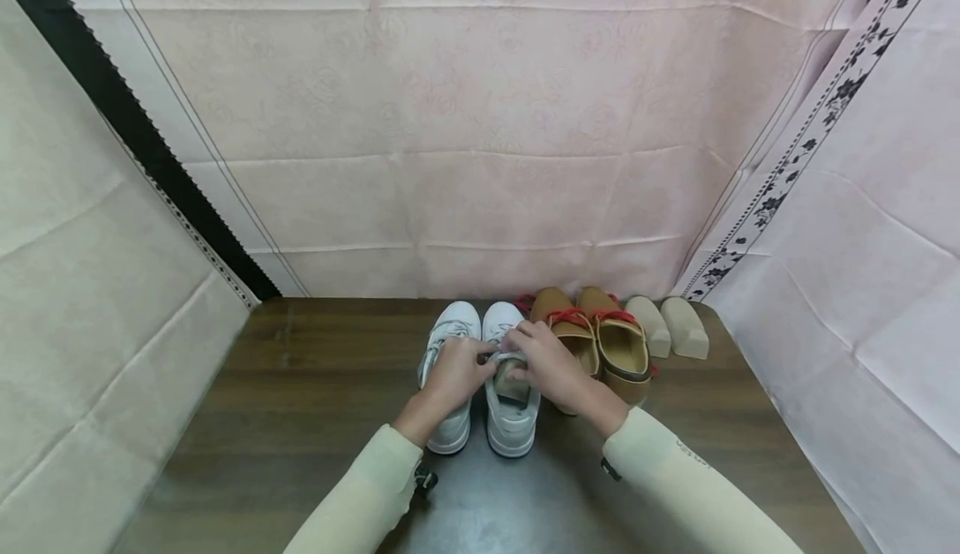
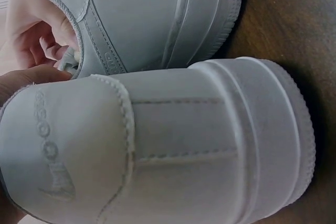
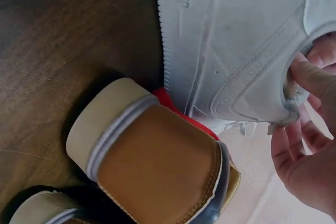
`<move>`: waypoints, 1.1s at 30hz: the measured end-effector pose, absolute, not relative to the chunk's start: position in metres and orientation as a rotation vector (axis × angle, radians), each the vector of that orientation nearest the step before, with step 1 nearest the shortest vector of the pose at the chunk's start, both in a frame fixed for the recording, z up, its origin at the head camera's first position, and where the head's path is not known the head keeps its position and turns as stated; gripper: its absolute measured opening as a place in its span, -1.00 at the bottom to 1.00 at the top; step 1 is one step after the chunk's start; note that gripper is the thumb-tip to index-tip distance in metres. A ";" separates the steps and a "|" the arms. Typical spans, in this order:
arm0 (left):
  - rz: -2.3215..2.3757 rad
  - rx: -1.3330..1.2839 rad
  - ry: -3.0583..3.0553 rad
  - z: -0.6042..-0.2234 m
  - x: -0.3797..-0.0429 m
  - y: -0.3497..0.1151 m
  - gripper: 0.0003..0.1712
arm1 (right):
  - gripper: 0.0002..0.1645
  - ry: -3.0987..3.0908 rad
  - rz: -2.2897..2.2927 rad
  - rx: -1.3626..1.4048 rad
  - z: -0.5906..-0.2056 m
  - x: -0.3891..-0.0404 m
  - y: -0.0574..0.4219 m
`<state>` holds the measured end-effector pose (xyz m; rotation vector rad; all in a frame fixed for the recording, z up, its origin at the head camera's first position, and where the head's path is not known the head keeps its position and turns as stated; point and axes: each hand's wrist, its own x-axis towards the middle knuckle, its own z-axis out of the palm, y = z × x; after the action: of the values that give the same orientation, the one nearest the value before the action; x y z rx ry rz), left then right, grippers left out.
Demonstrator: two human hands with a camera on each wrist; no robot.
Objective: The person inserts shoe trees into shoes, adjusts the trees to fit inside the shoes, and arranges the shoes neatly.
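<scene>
On a dark wood-grain desk [image 1: 300, 387] stand two white sneakers side by side, toes pointing away from the person. The left hand [image 1: 453, 375] lies over the left sneaker [image 1: 448, 346], its fingers [image 2: 52, 51] curled toward the tongue of the right sneaker [image 1: 512, 421], where they meet those of the right hand [image 1: 543, 362]. The right hand's thumb and fingers [image 3: 310, 77] pinch the padded rim of that shoe's opening, next to a loose lace end; whether the left fingers actually grip the rim or only touch it cannot be told. The sneakers are smooth, matte leather with stitched panels, ribbed rubber soles and rounded heels, the near one bearing an embroidered heel tab.

Just right of the white pair, touching it at the sole, sit two tan shoes [image 1: 600, 341] with red laces, pale ribbed soles and open, smooth-lined heels. Farther right lie two beige wedge-shaped blocks [image 1: 671, 327], close together. Creased pink fabric [image 1: 480, 121] with a faint floral pattern hangs behind the desk, and cream sleeves [image 1: 675, 479] cover both forearms.
</scene>
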<state>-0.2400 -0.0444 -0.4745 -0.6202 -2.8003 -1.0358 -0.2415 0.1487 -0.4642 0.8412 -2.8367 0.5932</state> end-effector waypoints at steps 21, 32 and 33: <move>-0.990 -0.642 -2.790 -0.474 -0.241 -0.044 -0.78 | -0.54 -2.845 0.652 0.832 -0.464 -0.243 0.153; -0.977 -0.633 -2.782 -0.475 -0.241 -0.042 -0.77 | -0.58 -2.791 0.505 0.822 -0.470 -0.243 0.151; -0.983 -0.629 -2.783 -0.474 -0.241 -0.042 -0.77 | -0.57 -2.787 0.496 0.822 -0.470 -0.243 0.150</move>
<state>-0.2406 -0.0423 -0.4742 -0.6293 -2.7831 -0.9828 -0.2429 0.1502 -0.4702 0.8224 -2.7869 0.4957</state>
